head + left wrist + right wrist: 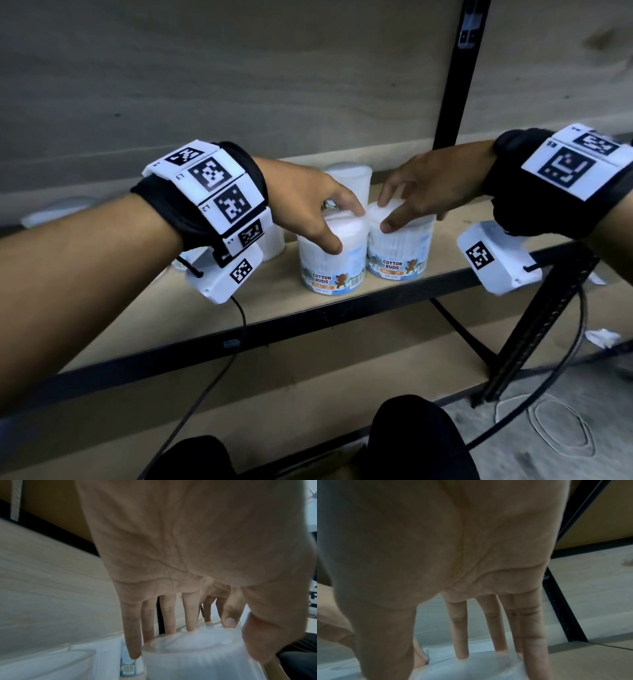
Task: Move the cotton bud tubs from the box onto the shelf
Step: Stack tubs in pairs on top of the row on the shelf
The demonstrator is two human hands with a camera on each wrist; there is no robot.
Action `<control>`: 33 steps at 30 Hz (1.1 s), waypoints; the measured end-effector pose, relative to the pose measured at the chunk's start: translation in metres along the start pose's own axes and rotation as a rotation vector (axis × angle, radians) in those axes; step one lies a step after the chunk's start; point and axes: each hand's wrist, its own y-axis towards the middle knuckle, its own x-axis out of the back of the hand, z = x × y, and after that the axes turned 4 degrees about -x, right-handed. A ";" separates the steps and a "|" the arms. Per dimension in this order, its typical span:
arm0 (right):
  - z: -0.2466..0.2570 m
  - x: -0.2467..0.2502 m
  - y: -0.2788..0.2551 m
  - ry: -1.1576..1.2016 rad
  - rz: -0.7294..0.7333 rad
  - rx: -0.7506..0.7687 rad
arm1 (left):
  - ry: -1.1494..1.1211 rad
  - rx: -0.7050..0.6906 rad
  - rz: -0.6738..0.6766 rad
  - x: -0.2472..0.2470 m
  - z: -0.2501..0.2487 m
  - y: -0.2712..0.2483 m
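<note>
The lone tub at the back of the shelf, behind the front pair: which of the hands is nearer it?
Left. The left hand grips the front-left tub, directly in front of the back tub; the right hand grips the front-right tub, off to its right.

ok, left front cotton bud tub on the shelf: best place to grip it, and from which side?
Probably from above, round the lid rim. The left front tub stands upright, its right side close against the right front tub, with another tub behind, so the sides are crowded. The left hand already spans its top, thumb in front, fingers behind.
</note>
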 end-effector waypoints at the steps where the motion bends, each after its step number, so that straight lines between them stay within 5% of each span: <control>1: 0.000 0.000 0.000 -0.006 -0.001 0.001 | -0.007 -0.002 -0.005 0.000 0.001 0.001; 33: -0.023 -0.002 0.008 0.044 0.078 0.171 | 0.022 0.175 -0.076 -0.006 -0.016 0.004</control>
